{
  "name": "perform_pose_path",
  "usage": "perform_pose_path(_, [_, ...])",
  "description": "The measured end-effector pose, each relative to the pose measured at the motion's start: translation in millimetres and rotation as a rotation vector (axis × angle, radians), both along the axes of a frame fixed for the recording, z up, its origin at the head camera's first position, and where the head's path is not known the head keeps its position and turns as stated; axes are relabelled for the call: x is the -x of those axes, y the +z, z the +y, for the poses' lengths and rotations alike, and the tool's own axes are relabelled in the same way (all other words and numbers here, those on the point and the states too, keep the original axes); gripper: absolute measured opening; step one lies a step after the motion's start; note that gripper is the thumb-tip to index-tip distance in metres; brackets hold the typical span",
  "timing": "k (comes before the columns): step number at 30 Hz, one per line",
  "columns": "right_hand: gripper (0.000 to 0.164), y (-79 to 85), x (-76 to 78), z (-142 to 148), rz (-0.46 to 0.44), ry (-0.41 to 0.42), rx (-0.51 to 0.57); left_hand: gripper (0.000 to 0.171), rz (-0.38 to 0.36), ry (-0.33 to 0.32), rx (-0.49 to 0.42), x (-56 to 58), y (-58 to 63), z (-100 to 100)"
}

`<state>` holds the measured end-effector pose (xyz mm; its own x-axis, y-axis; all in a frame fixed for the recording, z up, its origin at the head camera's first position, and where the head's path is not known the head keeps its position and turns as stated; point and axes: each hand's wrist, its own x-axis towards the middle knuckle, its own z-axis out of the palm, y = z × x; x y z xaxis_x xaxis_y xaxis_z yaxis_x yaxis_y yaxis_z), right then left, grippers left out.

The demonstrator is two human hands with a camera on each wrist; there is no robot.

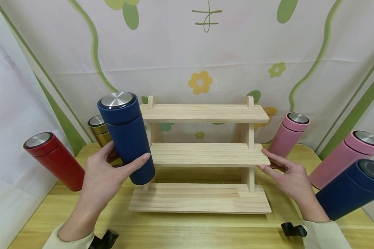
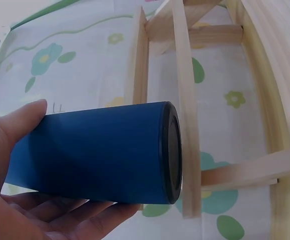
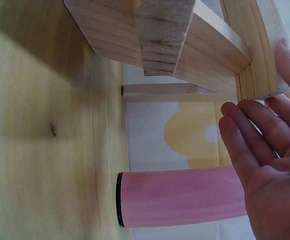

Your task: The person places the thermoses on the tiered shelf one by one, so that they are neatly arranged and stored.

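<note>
Sleeves (image 1: 327,236) are cropped; the held blue bottle (image 1: 127,138) partly hides a gold bottle (image 1: 100,132).

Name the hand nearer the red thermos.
Left. The left hand, gripping a navy thermos, is just right of the red thermos; the right hand is farther, at the right end of the wooden display stand.

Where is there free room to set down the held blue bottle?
The stand has three bare boards; the table before it, between both wrists, is bare too. Crowded: right side, with two pink bottles and another blue bottle near the right hand; left side, with a red bottle and gold bottle near the left hand.
</note>
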<state>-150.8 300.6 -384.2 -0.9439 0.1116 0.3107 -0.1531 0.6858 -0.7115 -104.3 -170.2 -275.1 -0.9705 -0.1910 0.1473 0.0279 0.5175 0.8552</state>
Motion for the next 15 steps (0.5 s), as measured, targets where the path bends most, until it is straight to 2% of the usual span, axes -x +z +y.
perform_pose_path(8, [0.055, -0.1, 0.3, 0, -0.002, 0.007, 0.021, 0.083, -0.023, -0.029, -0.044, 3.9, 7.2, 8])
perform_pose_path(15, [0.055, -0.6, 0.3, -1, 0.008, 0.012, 0.029, 0.08, 0.022, -0.059, -0.053, 5.5, 11.2, 15])
